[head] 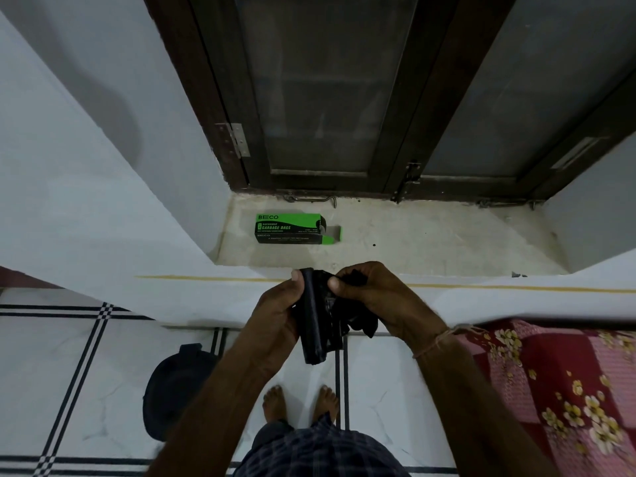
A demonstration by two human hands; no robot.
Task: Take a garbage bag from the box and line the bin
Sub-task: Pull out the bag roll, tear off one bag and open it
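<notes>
Up top, a dark wood window with frosted panes, a metal hinge on its left frame and a latch at the foot of the middle post. Below it runs a pale sill between white walls. Down low, a white floor with black stripes, and a red floral blanket at the right edge.

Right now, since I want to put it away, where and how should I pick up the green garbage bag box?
Probably grip the box across its long sides near the middle, from above: it lies flat on the sill, and the flap at its right end stands open, so that end gives no firm hold.
</notes>
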